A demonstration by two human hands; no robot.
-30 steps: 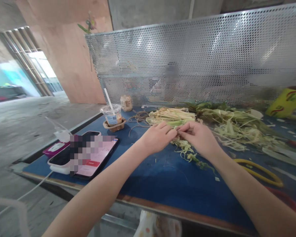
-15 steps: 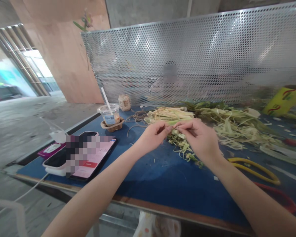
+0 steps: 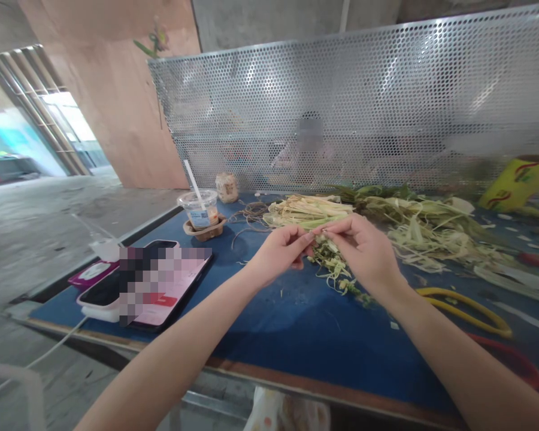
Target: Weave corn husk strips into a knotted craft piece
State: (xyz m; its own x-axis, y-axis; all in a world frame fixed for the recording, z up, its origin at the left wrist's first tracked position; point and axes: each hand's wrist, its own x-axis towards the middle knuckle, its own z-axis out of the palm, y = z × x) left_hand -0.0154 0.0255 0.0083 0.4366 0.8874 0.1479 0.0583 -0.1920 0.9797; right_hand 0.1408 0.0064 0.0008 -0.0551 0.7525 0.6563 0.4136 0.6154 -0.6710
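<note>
Showing below the near edge of a blue table (image 3: 287,341), a pale spotted bag (image 3: 264,413) is partly seen; its contents cannot be made out. At the near right, a red loop (image 3: 518,359) is crossed by the right forearm's edge, and a yellow loop (image 3: 480,305) is seen just beyond it. At the left, two phones (image 3: 170,308) are laid side by side, with a purple box (image 3: 94,272) set next to them.

Over the middle of the table, the left hand (image 3: 284,251) and the right hand (image 3: 363,245) are brought close together. On each, thumb and forefinger are pressed tip to tip; whether anything is pinched between them cannot be told. Green sprigs (image 3: 335,269) are seen just below the fingertips, between the hands and partly hidden by the right one.

Just past the hands, a bundle of pale stalks (image 3: 305,209) is laid flat, with heaped leaves (image 3: 424,236) spread to its right. At the left, a lidded clear cup (image 3: 202,216), fitted with a white straw (image 3: 193,182), is held in a cardboard holder (image 3: 197,234); something orange-brown is seen low inside. Behind it a whitish block (image 3: 227,187) is placed. The far side is closed by a perforated metal panel (image 3: 341,78).
</note>
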